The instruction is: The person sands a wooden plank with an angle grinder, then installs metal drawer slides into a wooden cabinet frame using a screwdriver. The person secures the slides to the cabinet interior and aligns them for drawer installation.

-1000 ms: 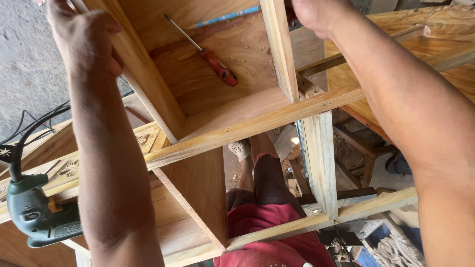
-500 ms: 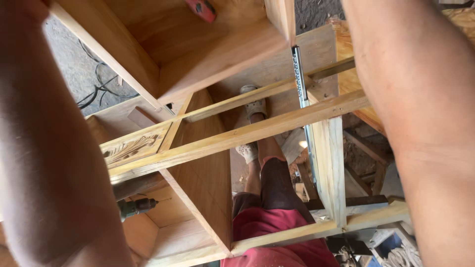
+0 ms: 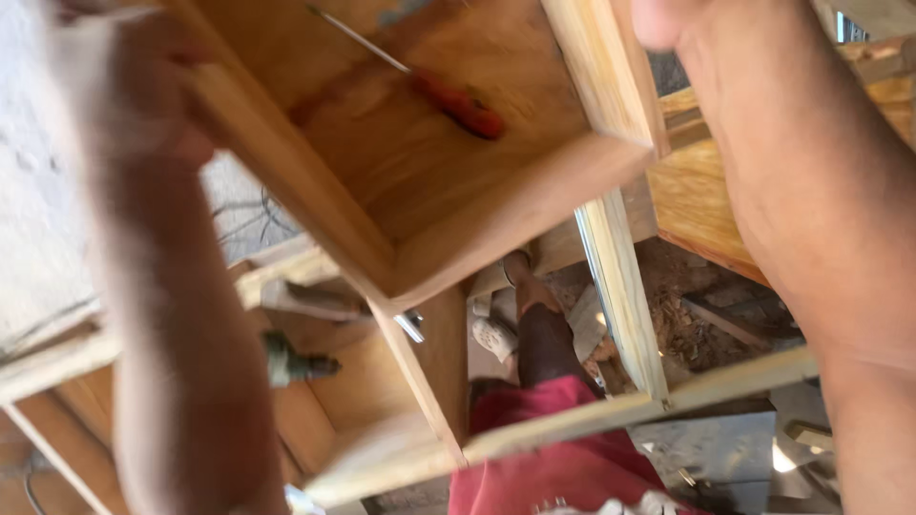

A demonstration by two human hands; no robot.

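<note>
pale wood, planed and glued up into an open box frame (image 3: 496,205), is what i have in both hands. my left hand (image 3: 143,91) is wrapped over the frame's left side board, fingers curled shut around its top edge, though the picture is blurred there. my right hand (image 3: 668,19) meets the frame's right side board at the very top of the view; only the heel of it shows, so i cannot tell how far it is closed or exactly what it grips. the frame is tilted toward me, its near corner low and in the middle of the view.

inside the frame, lying on its plywood back panel, is a screwdriver (image 3: 458,105) with a red handle and a thin metal shaft pointing up and left. below the frame's near corner a vertical wooden divider (image 3: 429,372) runs down, and a long pale rail (image 3: 620,286) drops from the frame's right corner to meet a cross rail (image 3: 668,401). left of the divider, under the frame, the nose of a green power drill (image 3: 296,362) pokes out. straight below the frame i see my leg (image 3: 549,343), a white shoe (image 3: 496,334) and my red shorts (image 3: 572,467). right of the frame lies another plywood panel (image 3: 706,200), over sawdust on the floor (image 3: 697,315).
</note>
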